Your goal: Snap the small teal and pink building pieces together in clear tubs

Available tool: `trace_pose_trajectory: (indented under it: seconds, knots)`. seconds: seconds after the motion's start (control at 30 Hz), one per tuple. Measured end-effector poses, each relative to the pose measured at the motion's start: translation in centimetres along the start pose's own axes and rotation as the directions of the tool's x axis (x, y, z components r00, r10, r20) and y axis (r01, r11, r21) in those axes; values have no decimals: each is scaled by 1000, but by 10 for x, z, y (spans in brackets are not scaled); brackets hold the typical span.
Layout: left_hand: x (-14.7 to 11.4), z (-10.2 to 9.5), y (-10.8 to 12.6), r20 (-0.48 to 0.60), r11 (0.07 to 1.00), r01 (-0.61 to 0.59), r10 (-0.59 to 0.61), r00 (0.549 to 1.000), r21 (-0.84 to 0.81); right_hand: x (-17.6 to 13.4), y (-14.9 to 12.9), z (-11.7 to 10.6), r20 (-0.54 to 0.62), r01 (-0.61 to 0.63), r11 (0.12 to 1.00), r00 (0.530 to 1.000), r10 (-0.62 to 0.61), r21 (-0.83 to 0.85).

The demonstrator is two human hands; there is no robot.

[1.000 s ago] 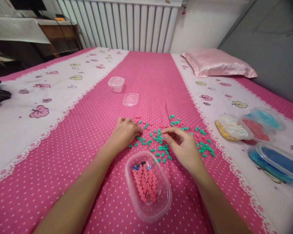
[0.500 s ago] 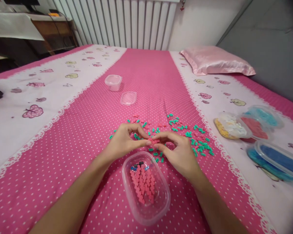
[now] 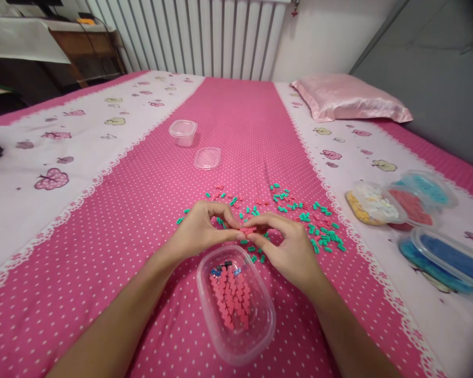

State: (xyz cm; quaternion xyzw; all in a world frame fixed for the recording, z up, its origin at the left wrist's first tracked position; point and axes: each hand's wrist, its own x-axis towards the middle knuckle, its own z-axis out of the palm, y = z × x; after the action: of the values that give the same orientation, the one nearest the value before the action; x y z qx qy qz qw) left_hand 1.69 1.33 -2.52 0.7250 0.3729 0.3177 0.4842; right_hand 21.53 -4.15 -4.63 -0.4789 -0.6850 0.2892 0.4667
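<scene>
Small pink pieces [image 3: 247, 230] pinched btwn both hands' fingers [image 3: 236, 229], held level just above bed, right behind clear tub [image 3: 260, 336] w/ rows of joined pink pieces inside.

Left hand [image 3: 199, 231] and right hand [image 3: 289, 247] bare — no rings, no watch; forearms uncovered — no sleeves in view.

both hands [image 3: 247, 239] pinching red pieces [image 3: 247, 230], clear tub [image 3: 260, 336] below
</scene>
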Motion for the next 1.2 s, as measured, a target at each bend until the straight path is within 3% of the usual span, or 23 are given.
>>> trace_pose_trajectory:
  seconds: [0.2,0.43,0.8,1.2]
  knots:
    - [1,-1,-1,-3,989,-141,141,990,44,0,-1,0,17,-31,1000,999,31,1]
    - [0,-4,0,10,981,-147,147,989,127,1,1,-2,-44,-91,995,995,92,37]
    - [-2,-1,0,58,985,-135,129,990,109,2,4,0,-8,-136,984,990,138,113]
    - [-5,-1,3,25,931,-274,277,961,240,1,2,0,80,-112,989,991,105,93]
